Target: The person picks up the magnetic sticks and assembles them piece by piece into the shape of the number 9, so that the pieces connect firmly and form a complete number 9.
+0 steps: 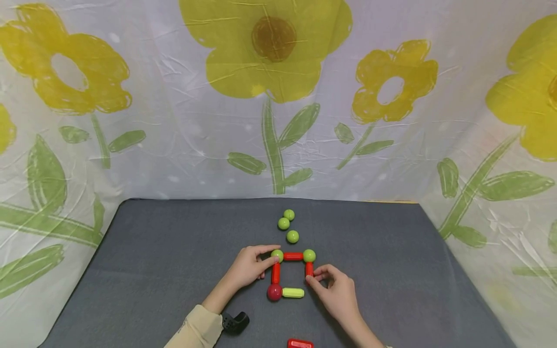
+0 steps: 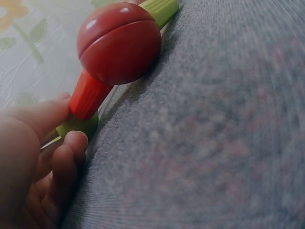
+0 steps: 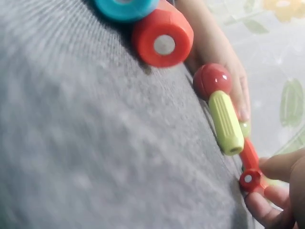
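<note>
A nearly square frame of magnetic rods and balls lies on the dark grey cloth. Thumb and forefinger of my left hand [image 1: 247,265] pinch the green ball [image 1: 277,255] at its far left corner. My right hand [image 1: 335,290] pinches the red rod [image 1: 309,268] on the right side, which hangs off the other green ball [image 1: 309,255]. Between the green balls runs a red rod [image 1: 293,256]; another red rod [image 1: 276,273] joins the left one to a red ball [image 2: 119,43]. From that ball a yellow-green rod [image 3: 226,123] points right, its tip apart from the right-hand rod.
Beyond the frame lie three loose green balls, the nearest green ball [image 1: 293,236] close to its far side. A red piece [image 1: 300,343] sits at the near edge; the right wrist view shows a blue piece [image 3: 126,8] beside it. A patterned curtain [image 1: 209,145] stands behind.
</note>
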A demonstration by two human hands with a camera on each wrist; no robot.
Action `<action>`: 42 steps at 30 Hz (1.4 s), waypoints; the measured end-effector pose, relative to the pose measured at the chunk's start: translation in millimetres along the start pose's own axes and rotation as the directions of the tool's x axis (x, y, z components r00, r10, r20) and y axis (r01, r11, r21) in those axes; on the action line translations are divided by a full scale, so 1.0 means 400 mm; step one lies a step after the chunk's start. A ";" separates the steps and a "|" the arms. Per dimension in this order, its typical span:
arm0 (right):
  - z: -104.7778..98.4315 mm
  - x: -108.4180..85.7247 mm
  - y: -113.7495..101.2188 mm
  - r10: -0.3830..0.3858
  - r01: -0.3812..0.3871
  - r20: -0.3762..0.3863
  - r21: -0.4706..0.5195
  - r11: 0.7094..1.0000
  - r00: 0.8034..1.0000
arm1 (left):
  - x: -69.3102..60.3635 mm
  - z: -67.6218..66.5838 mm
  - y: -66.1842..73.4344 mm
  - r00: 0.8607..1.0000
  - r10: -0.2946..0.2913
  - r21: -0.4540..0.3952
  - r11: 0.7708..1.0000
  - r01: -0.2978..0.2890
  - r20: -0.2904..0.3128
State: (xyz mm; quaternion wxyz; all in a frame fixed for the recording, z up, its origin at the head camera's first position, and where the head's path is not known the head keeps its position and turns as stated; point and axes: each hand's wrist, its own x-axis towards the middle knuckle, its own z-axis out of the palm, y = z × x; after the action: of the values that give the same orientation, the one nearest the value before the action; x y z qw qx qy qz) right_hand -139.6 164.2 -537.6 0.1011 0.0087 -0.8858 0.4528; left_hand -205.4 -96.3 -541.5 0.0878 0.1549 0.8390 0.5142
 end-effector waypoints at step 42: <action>0.032 0.316 -0.098 -0.180 0.245 0.393 -0.121 0.962 0.902 | 0.007 -0.003 -0.007 1.000 -0.015 -0.047 0.999 0.015 0.008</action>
State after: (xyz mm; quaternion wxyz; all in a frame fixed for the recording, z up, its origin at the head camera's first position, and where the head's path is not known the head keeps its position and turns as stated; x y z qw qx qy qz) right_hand -261.4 140.5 -489.8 -0.0223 0.1842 -0.9171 0.3530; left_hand -208.7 -97.5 -543.4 0.0984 0.1484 0.8276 0.5323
